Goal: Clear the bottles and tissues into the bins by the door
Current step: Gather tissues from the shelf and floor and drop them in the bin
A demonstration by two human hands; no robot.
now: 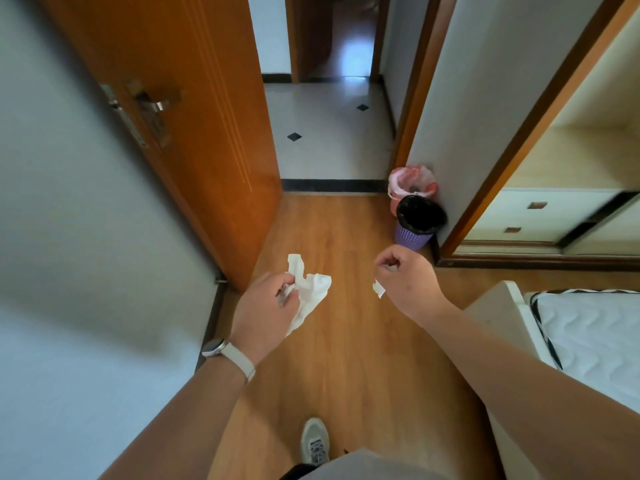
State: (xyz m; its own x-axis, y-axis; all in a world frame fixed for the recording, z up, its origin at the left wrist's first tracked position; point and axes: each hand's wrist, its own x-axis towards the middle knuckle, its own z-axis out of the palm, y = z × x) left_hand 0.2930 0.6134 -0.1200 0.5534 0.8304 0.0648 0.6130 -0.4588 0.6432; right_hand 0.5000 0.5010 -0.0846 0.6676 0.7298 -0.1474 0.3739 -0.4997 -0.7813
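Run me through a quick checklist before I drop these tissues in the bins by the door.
1. Left hand grips the large tissue securely: ok.
2. Right hand holds the small scrap, with a corner hanging out: ok.
3. Purple bin stands upright with its black liner open: ok.
4. Pink bin behind it has room: cannot tell, its inside is not clear.
5. Wooden floor between you and the bins is free of obstacles: ok.
6. Hands are above a bin opening: not ok, both are short of the bins.
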